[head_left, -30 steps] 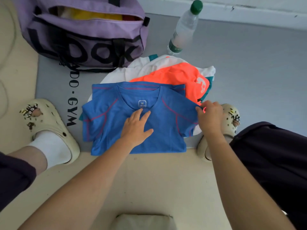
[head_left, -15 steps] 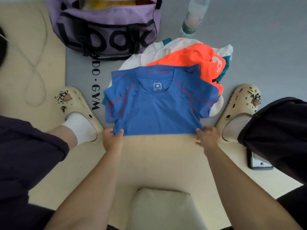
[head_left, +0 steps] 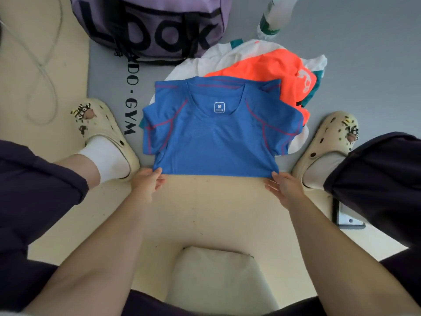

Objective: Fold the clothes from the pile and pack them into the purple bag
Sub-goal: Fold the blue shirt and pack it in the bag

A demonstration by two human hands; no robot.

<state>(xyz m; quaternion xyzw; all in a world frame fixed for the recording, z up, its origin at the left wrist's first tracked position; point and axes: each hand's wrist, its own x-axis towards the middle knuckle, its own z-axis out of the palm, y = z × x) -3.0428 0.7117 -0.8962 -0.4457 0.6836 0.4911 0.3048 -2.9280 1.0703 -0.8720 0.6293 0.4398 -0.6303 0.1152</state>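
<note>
A blue T-shirt (head_left: 216, 137) with red seams lies flat on the floor between my feet, collar away from me, its sleeves folded in. My left hand (head_left: 147, 182) pinches its near left hem corner. My right hand (head_left: 283, 187) pinches the near right hem corner. Behind the shirt lies the pile: an orange garment (head_left: 271, 69) on top of a white one (head_left: 218, 58) with teal trim. The purple bag (head_left: 150, 23) with black lettering stands at the far left of the pile; its opening is out of the frame.
A clear water bottle (head_left: 273, 21) with a green label stands to the right of the bag. My cream clogs (head_left: 104, 133) (head_left: 328, 144) flank the shirt. A pale cushion (head_left: 216, 277) lies near me. A white cable (head_left: 43, 65) loops at the far left. A metal bracket (head_left: 346, 217) lies by my right leg.
My left hand left the shirt's chest and my right hand left the right sleeve; both came down to the near hem corners. The camera tilted down.
</note>
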